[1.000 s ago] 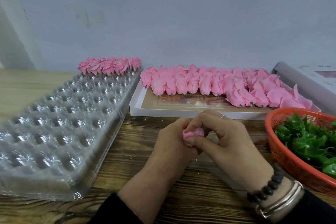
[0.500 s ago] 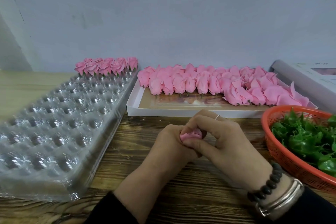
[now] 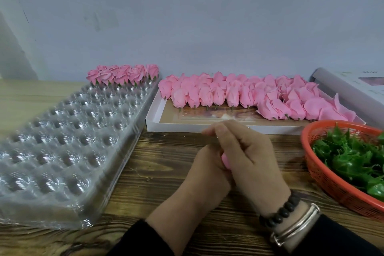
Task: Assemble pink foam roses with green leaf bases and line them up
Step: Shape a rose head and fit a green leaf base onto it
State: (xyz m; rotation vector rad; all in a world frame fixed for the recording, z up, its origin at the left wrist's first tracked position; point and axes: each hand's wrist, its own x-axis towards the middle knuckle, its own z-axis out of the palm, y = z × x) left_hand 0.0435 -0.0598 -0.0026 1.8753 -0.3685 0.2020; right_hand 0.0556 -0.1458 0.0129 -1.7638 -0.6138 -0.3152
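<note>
Two hands pressed together over the wooden table. Left hand curled round a pink foam rose, only a small pink bit peeking out between both hands. Right hand laid over the left, fingers close together and mostly straight, touching the rose. Dark bead bracelet and silver bangle on the right wrist. Finished roses lined up at the far end of the clear plastic tray. More pink rose heads lying in the white box. Green leaf bases piled in the orange basket, at the right.
</note>
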